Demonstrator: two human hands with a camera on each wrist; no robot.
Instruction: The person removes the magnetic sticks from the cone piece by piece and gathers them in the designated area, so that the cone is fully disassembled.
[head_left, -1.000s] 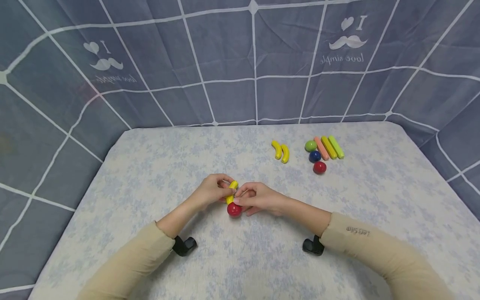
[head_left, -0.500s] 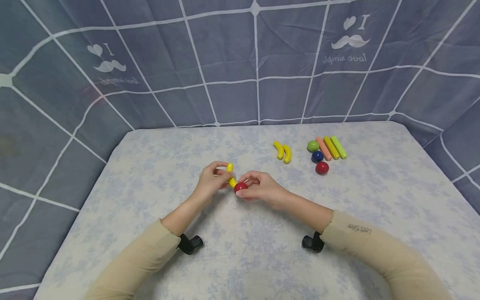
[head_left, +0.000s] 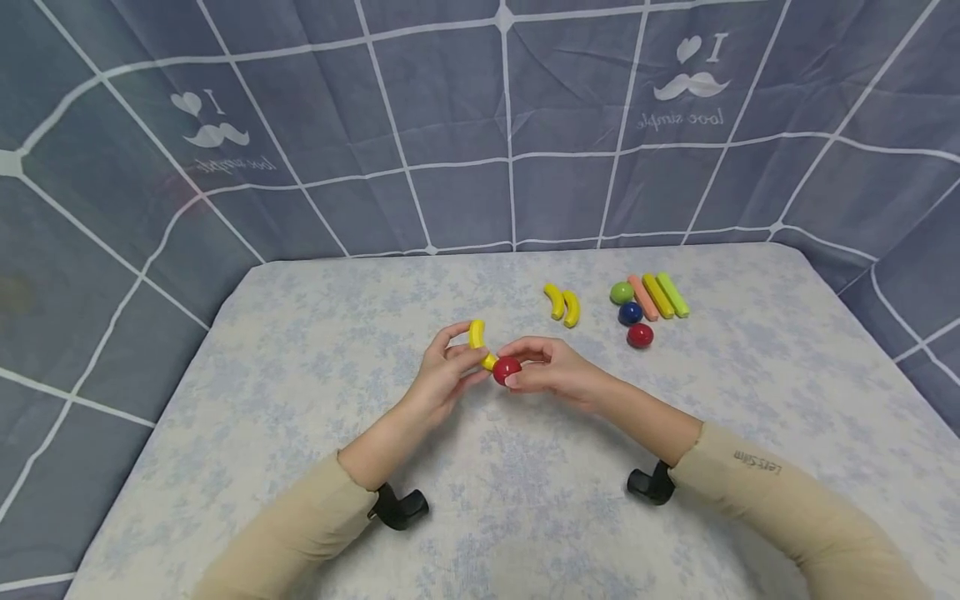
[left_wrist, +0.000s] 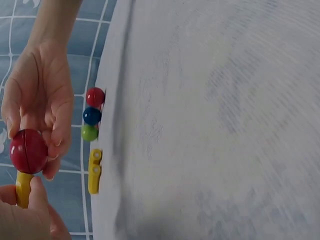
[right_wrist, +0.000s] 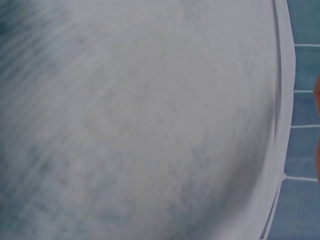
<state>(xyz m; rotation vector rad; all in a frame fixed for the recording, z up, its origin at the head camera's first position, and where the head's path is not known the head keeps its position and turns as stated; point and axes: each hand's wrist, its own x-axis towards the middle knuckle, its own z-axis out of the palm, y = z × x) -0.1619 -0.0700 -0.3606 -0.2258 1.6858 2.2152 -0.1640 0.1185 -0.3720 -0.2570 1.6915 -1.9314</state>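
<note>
In the head view my left hand (head_left: 441,379) pinches a yellow curved, banana-like toy piece (head_left: 477,335) above the middle of the table. The thumb and fingers of my right hand (head_left: 558,372) grip a glossy red ball (head_left: 506,372). The ball touches the lower end of the yellow piece. From the left wrist, the red ball (left_wrist: 28,151) appears against the tip of the yellow piece (left_wrist: 23,189), with the right palm behind it. Part of the yellow piece is covered by the left fingers. Only a sliver of skin shows at the right wrist view's edge.
Two yellow curved pieces (head_left: 572,309) lie at the back of the table (head_left: 315,350). Right of them are a green ball (head_left: 621,292), a blue ball (head_left: 630,313) and another red ball (head_left: 640,336), beside orange (head_left: 642,297), yellow (head_left: 657,296) and lime (head_left: 672,295) sticks. A grey-blue curtain (head_left: 457,200) hangs behind.
Both hands have moved farther from me and slightly right with their pieces. The yellow piece has turned, and my right fingers now sit around the red ball more fully than a second ago.
</note>
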